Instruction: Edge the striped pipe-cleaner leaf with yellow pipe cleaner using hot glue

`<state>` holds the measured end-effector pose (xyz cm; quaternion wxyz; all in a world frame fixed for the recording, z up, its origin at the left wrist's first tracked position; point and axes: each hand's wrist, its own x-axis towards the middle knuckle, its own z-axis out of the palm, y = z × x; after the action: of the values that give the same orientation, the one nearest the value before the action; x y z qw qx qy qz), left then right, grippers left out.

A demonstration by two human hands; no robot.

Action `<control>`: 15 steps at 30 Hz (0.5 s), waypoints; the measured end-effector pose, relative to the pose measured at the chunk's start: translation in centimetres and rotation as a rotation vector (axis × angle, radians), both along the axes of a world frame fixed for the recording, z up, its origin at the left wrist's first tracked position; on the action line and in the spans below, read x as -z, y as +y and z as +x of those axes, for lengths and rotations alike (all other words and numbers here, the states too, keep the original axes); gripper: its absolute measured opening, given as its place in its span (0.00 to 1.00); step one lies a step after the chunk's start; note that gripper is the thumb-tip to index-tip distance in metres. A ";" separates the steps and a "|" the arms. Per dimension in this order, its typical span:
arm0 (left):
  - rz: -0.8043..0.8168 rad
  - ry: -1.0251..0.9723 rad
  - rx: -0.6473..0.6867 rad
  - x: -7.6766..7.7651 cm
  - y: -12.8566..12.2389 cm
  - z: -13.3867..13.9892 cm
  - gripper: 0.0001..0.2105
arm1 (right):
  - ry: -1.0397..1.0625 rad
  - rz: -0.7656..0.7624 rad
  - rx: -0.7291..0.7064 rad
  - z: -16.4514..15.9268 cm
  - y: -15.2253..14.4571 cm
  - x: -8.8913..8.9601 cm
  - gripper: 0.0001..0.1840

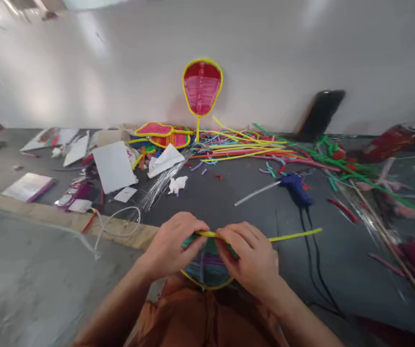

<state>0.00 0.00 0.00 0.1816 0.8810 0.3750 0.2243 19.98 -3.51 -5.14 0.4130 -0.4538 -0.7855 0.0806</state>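
Note:
Low in the middle of the view, my left hand (180, 241) and my right hand (247, 250) pinch a yellow pipe cleaner (296, 236) close together. They press it along the top edge of a rounded piece (207, 270) striped in teal, green and purple. Yellow edging runs round the lower side of that piece, while both hands cover parts of its top and sides. The pipe cleaner's free end sticks out to the right past my right hand. Against the wall stands a pink and red piece (202, 86) with a yellow rim and yellow stem.
Several loose pipe cleaners (251, 147) lie by the wall. On the right are a blue glue gun (296, 189) with a glue stick and dark cord, and a leaning phone (321, 114). White cards (112, 166), silvery strands (164, 180) and a white cable (119, 233) lie on the left.

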 end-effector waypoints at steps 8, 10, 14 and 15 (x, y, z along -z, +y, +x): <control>0.055 -0.073 0.066 0.3 0.3 0.2 0.04 | -0.023 0.009 -0.013 -0.4 0.2 -1.2 0.07; 0.065 -0.083 0.075 0.4 0.4 0.2 0.05 | -0.027 0.012 -0.016 -0.5 0.3 -1.2 0.06; 0.089 -0.093 0.103 0.5 0.6 0.2 0.06 | -0.040 0.037 -0.019 -0.7 0.4 -1.2 0.06; 0.093 -0.093 0.103 0.5 0.6 0.2 0.06 | -0.043 0.041 -0.015 -0.7 0.4 -1.2 0.06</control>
<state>0.25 0.60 -0.52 0.1693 0.8952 0.3094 0.2725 19.30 -3.12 -3.92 0.4049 -0.4409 -0.7990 0.0578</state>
